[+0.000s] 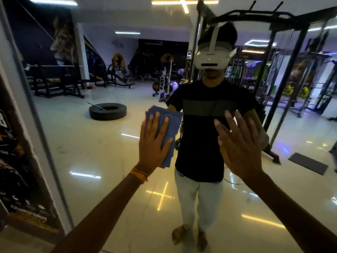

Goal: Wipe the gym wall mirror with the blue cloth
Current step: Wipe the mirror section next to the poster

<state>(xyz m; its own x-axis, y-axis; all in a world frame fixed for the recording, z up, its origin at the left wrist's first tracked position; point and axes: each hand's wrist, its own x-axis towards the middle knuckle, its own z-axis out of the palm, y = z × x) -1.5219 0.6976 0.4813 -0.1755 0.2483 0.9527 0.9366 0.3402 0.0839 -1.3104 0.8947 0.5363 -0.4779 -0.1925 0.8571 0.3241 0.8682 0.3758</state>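
Observation:
The gym wall mirror (102,161) fills almost the whole view and reflects the gym floor and my own standing figure. A folded blue cloth (170,123) lies flat against the glass at mid height. My left hand (153,143) presses on the cloth with straight, spread fingers, an orange band on its wrist. My right hand (238,145) is raised flat with its fingers spread, at or just before the glass to the right of the cloth, holding nothing.
The mirror's pale frame (36,136) runs down the left side, with a dark poster (16,170) on the wall beside it. In the reflection are a black tyre (107,111), a black cable rack (284,84) and weight benches.

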